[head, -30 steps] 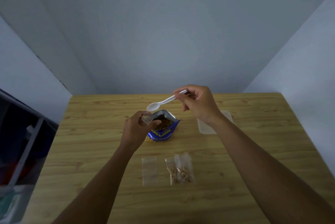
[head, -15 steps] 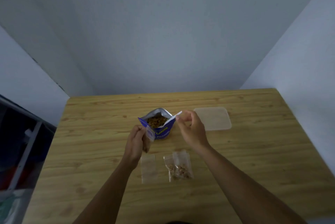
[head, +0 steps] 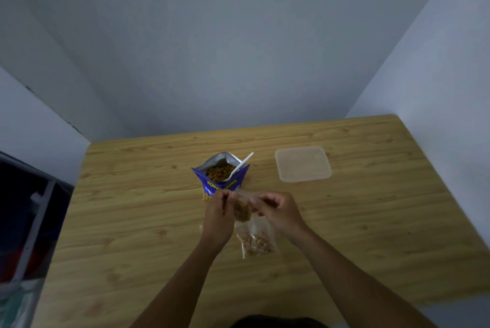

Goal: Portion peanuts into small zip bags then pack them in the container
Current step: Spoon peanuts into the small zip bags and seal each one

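Zip bag [head: 242,209]: small, clear and part-filled with peanuts. We hold it just above the worktop [head: 132,208], in front of the peanut packet [head: 221,177].
Left hand [head: 218,215]: fingers [head: 222,196] curled, pinching the bag's top left edge.
Right hand [head: 278,211]: fingers [head: 265,199] curled, pinching the top right edge.
Handling: we judge it light, limp and slippery, with the load sagging low. It is best held by the stiffer zip strip, mouth up.
Filled bag [head: 256,240]: lies flat on the worktop, just below our hands.
Peanut packet: blue and standing open, with a white spoon [head: 240,166] propped inside.
Container [head: 303,163]: translucent, to the right of the packet and well apart from it.
Hard to make out: we cannot tell whether the zip is sealed, as the bag's mouth is blurred. A pale sliver beside our left hand may be another bag.
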Motion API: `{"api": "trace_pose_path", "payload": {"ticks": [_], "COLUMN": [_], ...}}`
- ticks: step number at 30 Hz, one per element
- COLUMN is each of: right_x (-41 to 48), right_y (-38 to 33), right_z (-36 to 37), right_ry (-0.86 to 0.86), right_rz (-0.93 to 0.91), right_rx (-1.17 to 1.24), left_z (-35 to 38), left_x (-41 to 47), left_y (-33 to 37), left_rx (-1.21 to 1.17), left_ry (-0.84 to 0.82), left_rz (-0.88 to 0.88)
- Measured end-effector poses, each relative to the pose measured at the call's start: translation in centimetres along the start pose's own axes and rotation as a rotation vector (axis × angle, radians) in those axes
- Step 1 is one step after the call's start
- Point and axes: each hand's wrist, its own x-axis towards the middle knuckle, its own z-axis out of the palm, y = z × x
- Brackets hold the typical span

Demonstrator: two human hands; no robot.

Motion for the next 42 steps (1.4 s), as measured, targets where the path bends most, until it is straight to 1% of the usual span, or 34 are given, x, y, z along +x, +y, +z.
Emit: {"api": "trace_pose_path", "payload": {"ticks": [2,5,8,10,14,16,19,22,24,27,30,33,35,37,38,40,42], "right_x": [0.3,0.5,0.5,0.6,0.8,0.8,1.0,1.0,0.6,0.0,-0.8,-1.5,-1.7,-1.8,-1.9,-1.9,-1.6], "right_y": [0.9,2.7,4.8,6.4,8.7,8.8,8.8,8.8,8.7,8.5,8.7,8.8,8.6,8.3,8.0,7.3,6.5], "right_z": [-0.9,-2.3,-3.5,-4.4,-5.7,-5.9,-6.0,-5.8,-5.6,-5.0,-4.3,-3.7,-3.0,-2.1,-1.5,-0.3,0.9], "right_ry": [0.025,0.062,0.079,0.088,0.070,0.061,0.057,0.085,0.129,0.197,0.235,0.203,0.135,0.004,-0.057,-0.142,-0.186], "right_rz": [0.007,0.023,0.050,0.069,0.130,0.151,0.114,0.090,0.098,0.115,-0.012,-0.119,-0.175,-0.250,-0.269,-0.266,-0.250], "right_rx": [-0.021,-0.068,-0.211,-0.321,-0.450,-0.488,-0.569,-0.669,-0.773,-0.942,-1.037,-1.035,-0.983,-0.909,-0.870,-0.800,-0.740], "left_z": [1.0,2.6,3.7,3.8,2.4,1.0,-1.1,-2.6,-3.2,-3.6,-3.6,-3.6,-3.7,-3.8,-3.8,-3.8,-3.7], "left_x": [-0.1,-0.7,-1.3,-1.5,-1.4,-1.3,-1.4,-1.6,-1.8,-2.3,-2.5,-2.3,-2.0,-1.9,-1.9,-2.0,-1.9], "left_y": [-0.3,-0.2,-1.1,-1.7,-2.8,-3.7,-5.0,-6.1,-7.0,-8.5,-9.4,-8.7,-8.3,-8.2,-8.2,-8.0,-7.4], "left_rx": [0.009,0.034,0.114,0.133,0.236,0.316,0.345,0.418,0.514,0.610,0.644,0.622,0.650,0.662,0.629,0.517,0.433], "left_ry": [-0.044,-0.105,-0.202,-0.223,-0.165,-0.084,0.074,0.169,0.163,0.064,0.038,0.070,0.053,0.005,-0.020,-0.086,-0.166], "left_rz": [-0.021,-0.102,-0.143,-0.175,-0.200,-0.206,-0.255,-0.356,-0.417,-0.430,-0.395,-0.458,-0.461,-0.393,-0.359,-0.316,-0.245]}}
